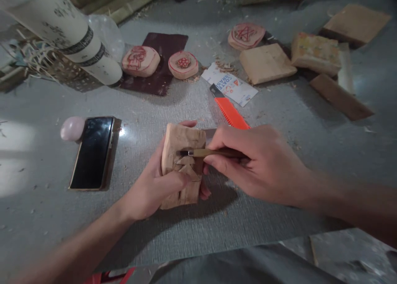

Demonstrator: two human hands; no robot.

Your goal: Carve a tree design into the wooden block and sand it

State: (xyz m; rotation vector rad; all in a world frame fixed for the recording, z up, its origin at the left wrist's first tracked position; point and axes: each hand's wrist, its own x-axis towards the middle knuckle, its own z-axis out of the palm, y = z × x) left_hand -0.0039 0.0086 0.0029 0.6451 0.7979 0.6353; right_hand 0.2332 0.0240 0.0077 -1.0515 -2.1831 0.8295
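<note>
My left hand point(155, 184) is wrapped round a small wooden block point(173, 137), holding it tilted above the table with the thumb lying across its face. A stepped, tree-like shape is cut in relief into that face. In my right hand point(257, 160), a slim carving chisel point(200, 152) with a wooden handle and a metal collar is pinched between thumb and fingers. Its dark tip touches the block just above the top of the carved shape. Behind my right hand lies an orange utility knife point(229, 110), partly hidden by the knuckles.
A phone point(93, 153) lies at left beside a pinkish ball point(72, 129). Farther back are round wooden pieces with red drawings point(141, 60), brown sandpaper point(155, 85), a printed card point(231, 85), and several wooden blocks point(268, 63). A white patterned cylinder point(77, 36) stands at back left.
</note>
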